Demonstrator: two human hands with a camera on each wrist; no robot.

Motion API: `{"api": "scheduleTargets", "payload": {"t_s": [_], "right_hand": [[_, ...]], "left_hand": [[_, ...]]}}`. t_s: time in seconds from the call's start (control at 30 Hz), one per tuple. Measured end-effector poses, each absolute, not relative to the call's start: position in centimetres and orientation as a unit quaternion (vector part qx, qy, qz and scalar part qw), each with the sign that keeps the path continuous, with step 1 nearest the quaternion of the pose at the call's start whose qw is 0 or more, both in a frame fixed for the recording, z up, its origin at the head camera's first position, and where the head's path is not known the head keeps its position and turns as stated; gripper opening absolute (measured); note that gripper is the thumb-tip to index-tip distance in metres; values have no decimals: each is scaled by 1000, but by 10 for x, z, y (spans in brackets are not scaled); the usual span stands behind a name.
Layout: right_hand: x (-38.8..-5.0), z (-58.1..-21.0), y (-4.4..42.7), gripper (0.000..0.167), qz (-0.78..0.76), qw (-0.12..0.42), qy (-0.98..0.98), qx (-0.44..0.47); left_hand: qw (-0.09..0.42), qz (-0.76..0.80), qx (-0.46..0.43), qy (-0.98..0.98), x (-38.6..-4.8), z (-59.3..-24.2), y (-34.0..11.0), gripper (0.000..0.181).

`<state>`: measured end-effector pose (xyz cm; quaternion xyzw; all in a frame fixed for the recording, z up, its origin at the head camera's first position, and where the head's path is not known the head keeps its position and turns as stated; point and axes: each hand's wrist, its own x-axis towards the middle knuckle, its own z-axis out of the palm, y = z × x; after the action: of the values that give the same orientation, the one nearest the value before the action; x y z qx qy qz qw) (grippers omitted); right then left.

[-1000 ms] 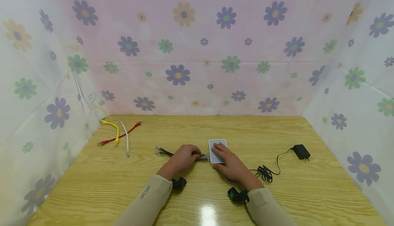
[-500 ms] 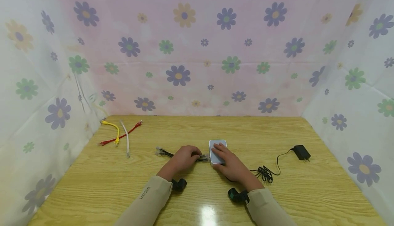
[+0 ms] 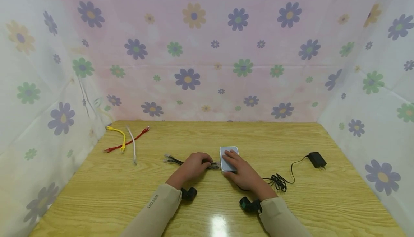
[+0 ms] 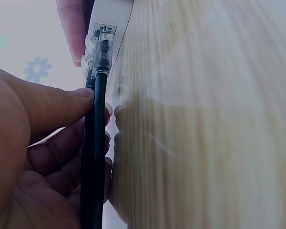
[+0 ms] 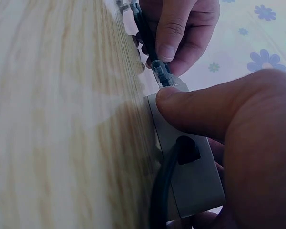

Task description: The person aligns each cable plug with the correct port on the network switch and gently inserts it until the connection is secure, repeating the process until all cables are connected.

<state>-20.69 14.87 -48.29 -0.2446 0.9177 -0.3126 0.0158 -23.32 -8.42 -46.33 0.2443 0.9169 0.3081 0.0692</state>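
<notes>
A small white network box (image 3: 228,149) with a grey top lies mid-table. My right hand (image 3: 242,171) holds it, fingers across its top and thumb (image 5: 200,109) against its near side. My left hand (image 3: 192,167) pinches black Ethernet cables (image 3: 173,160) between thumb and fingers close to their clear plugs. In the left wrist view the nearer plug (image 4: 104,55) sits at a port on the box's left side; whether it is fully in cannot be told. A second plug beside it is partly hidden. A black power lead (image 5: 164,186) enters the box's near side.
At the back left of the table (image 3: 136,194) lie a yellow cable (image 3: 123,136), a white cable (image 3: 133,143) and a red cable (image 3: 139,134). A black power adapter (image 3: 317,159) with a bundled cord (image 3: 278,182) lies to the right. Flowered cloth surrounds the table.
</notes>
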Motion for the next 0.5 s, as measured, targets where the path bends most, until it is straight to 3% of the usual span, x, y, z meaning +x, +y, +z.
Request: {"api": "scheduleTargets", "payload": {"t_s": [0.5], "right_hand": [[-206,-481,147,60,-311,11,917,-248]], "left_hand": [[65,309,249,916,-236,-468,-79,16]]}}
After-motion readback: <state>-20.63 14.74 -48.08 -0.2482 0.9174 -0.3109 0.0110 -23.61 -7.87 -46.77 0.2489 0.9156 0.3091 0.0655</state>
